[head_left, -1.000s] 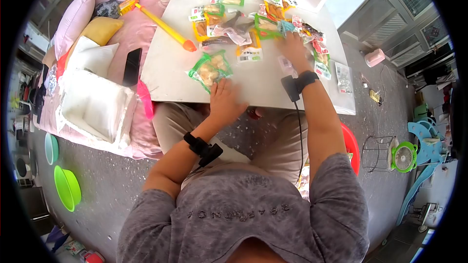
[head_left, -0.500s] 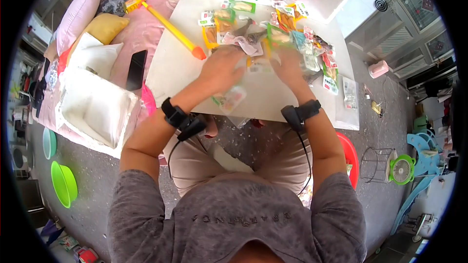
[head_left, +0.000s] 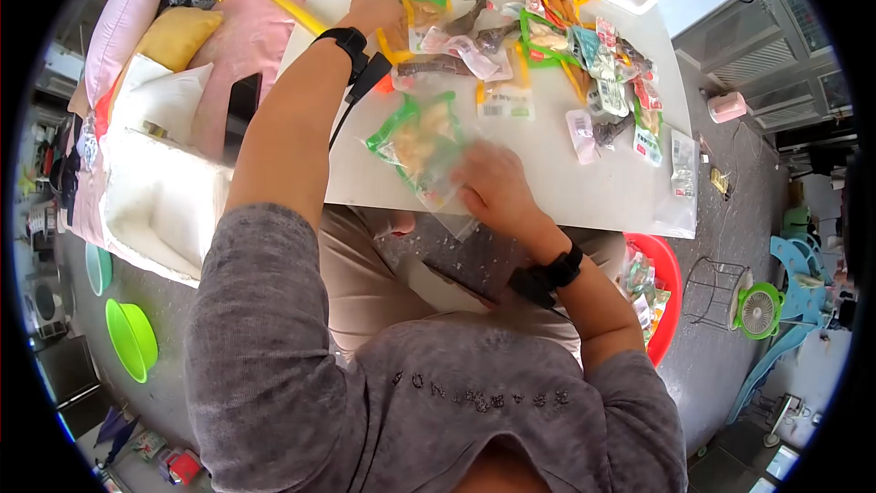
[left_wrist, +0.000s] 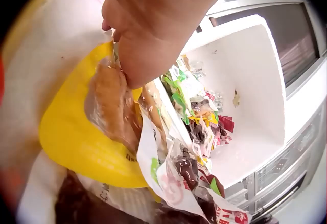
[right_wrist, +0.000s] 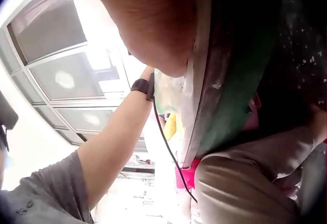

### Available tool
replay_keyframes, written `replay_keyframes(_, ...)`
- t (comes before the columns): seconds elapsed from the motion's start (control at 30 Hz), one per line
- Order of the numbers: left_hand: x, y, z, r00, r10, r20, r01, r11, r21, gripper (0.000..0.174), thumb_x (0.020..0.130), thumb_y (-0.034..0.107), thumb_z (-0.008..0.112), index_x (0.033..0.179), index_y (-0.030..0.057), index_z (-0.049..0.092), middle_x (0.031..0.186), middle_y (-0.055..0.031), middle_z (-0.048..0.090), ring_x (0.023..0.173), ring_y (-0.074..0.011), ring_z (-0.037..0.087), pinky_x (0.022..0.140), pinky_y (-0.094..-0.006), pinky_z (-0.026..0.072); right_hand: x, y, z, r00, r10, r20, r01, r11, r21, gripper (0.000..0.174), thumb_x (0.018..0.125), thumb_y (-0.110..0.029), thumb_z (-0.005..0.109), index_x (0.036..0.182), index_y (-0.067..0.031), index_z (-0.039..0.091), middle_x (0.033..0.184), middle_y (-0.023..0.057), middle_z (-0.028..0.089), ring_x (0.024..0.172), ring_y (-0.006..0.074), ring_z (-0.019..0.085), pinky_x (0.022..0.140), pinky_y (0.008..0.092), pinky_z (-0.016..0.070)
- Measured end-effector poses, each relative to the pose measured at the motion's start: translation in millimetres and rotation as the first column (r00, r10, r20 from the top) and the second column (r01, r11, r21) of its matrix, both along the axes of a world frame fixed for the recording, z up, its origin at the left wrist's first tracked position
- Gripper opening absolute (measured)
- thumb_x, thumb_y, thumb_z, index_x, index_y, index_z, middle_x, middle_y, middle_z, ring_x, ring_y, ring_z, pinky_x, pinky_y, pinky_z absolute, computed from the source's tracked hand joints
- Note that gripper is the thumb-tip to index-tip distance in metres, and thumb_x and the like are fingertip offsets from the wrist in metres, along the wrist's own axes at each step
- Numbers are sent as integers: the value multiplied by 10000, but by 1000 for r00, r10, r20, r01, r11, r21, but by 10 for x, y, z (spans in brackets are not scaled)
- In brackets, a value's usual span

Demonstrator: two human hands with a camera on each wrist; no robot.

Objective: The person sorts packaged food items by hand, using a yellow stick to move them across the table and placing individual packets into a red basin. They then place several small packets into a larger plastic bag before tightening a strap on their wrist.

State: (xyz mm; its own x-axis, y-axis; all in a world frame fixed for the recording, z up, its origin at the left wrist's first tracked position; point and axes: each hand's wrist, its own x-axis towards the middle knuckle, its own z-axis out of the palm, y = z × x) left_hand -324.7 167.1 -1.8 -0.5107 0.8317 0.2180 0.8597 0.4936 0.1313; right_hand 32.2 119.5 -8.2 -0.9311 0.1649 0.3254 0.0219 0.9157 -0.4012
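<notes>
At the upper left of the pile, my left hand [head_left: 376, 7] pinches the edge of a yellow-edged packet [head_left: 394, 42]. From the left wrist view, the hand [left_wrist: 148, 35] covers the top edge of this yellow packet [left_wrist: 71, 127], which shows brown food inside. My right hand [head_left: 493, 184], blurred, is against the right side of a green-edged clear packet [head_left: 418, 148] near the table's front edge; its finger grip is unclear. In the right wrist view the hand [right_wrist: 158, 29] is above the table edge, its fingertips hidden, with the clear packet [right_wrist: 171, 93] beyond.
Several food packets cover the table [head_left: 557, 187] towards the back and right. A white foam box [left_wrist: 250, 106] with packets stands behind. A red basin [head_left: 673, 288] with packets is at lower right; a bed [head_left: 251, 14] with an empty foam box [head_left: 155, 210] is at left.
My left hand has moved up and left to the yellow-edged packet. My right hand has left the pile and come down to the green-edged packet near the front edge.
</notes>
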Motion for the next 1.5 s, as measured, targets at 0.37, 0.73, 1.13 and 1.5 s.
replay_keyframes(0.37, 97, -79, 468, 991, 125, -39, -119, 985, 127, 237, 785, 229, 387, 849, 42, 519, 857, -146, 564, 796, -309, 545, 688, -421, 422, -4, 2, 45, 997, -10, -70, 4, 996, -85, 171, 673, -136, 557, 840, -124, 526, 995, 76, 486, 1030, 267, 423, 850, 421, 306)
replay_keyframes(0.73, 1435, -1166, 934, 798, -387, 461, 76, 825, 561, 180, 784, 176, 449, 817, 8, 504, 706, -153, 530, 635, -254, 510, 590, -328, 397, 297, 17, 428, 912, -410, -24, 3, 67, -998, 271, 841, -198, 464, 1039, -13, 437, 946, 76, 524, 801, 173, 547, 655, 283, 445)
replay_keyframes(1.13, 3004, -1887, 583, 811, -508, -289, 585, 702, 407, 189, 632, 81, 540, 814, 32, 531, 831, -78, 529, 772, -254, 502, 664, -336, 402, 1152, -207, 410, 992, -113, -49, -102, -532, -840, 364, 823, -276, 496, 1107, -58, 434, 1020, 98, 532, 877, 205, 543, 684, 298, 462)
replay_keyframes(1.5, 3128, -1837, 157, 936, -341, -91, 348, 853, 389, 444, 586, 208, 646, 985, 62, 518, 1054, -119, 449, 976, -295, 437, 807, -380, 371, 1315, -221, 84, 843, -529, -100, -289, -289, -913, 264, 810, 1, 398, 1071, -7, 440, 1009, 142, 530, 892, 247, 551, 662, 325, 490)
